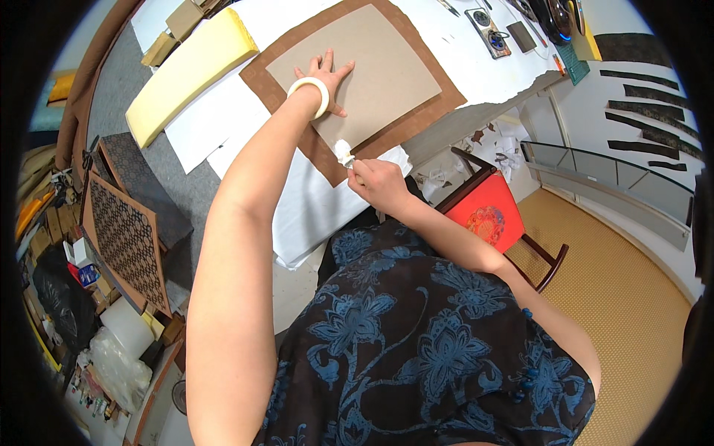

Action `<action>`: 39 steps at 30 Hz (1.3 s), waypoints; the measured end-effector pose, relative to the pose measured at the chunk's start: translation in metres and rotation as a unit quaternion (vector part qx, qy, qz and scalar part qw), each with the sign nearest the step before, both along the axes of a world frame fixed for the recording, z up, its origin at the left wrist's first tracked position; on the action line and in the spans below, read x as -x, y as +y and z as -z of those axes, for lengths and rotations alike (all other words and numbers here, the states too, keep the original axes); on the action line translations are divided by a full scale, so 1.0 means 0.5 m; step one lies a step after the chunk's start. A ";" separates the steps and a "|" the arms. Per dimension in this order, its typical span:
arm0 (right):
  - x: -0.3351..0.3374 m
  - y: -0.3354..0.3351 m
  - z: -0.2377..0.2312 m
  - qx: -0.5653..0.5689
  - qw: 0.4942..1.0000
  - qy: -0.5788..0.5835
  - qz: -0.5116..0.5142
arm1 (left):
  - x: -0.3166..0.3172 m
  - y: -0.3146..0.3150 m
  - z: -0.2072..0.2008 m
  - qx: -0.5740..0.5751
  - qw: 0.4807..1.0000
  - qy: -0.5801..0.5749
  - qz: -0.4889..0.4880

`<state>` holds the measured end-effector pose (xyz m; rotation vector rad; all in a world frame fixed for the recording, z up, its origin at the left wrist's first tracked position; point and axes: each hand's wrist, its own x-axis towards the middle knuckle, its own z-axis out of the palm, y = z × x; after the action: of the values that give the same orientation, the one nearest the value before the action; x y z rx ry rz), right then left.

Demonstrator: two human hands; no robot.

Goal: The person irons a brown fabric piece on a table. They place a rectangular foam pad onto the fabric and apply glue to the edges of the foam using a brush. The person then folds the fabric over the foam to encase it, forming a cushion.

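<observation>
The left hand [321, 80] is resting splayed, grip released, on the grey board [379, 74] (probably steadying it atop the brown sheet [256, 78] on the table [487, 83]), while the right hand [383, 184] is grasping a white-tipped tool [343, 152] near its edge.

This appears to be a craft workshop. A white-topped worktable [513, 83] stretches across the top of the frame, bearing a grey-beige board [387, 67] on a larger brown sheet [266, 88]. A pale yellow foam block [190, 78] lies at upper left; a pointed metal tool [448, 7] and a green mat [573, 64] sit at upper right. Dark strips [648, 113] line a white surface at right. Along the left edge, stored materials crowd together, among them a black plastic bag [64, 297] and crumpled clear plastic [119, 372].
</observation>
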<state>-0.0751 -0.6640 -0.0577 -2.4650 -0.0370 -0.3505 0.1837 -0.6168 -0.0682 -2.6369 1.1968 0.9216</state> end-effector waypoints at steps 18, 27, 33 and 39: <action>-0.016 -0.048 -0.022 -0.025 0.997 0.014 0.072 | -0.002 -0.012 -0.007 -0.016 1.000 0.006 0.001; -0.036 -0.100 -0.006 -0.026 0.995 -0.012 0.099 | -0.005 -0.024 -0.014 -0.032 0.999 0.004 0.004; -0.025 -0.136 -0.017 -0.025 0.995 0.013 0.099 | 0.016 -0.022 0.004 0.014 0.999 -0.030 -0.019; -0.017 -0.166 -0.025 -0.035 0.993 0.038 0.103 | 0.014 -0.024 0.002 0.009 0.999 -0.035 -0.018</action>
<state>-0.0668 -0.7469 -0.0451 -2.4155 0.2600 -0.3392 0.1766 -0.6287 -0.0693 -2.6892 1.1496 0.8209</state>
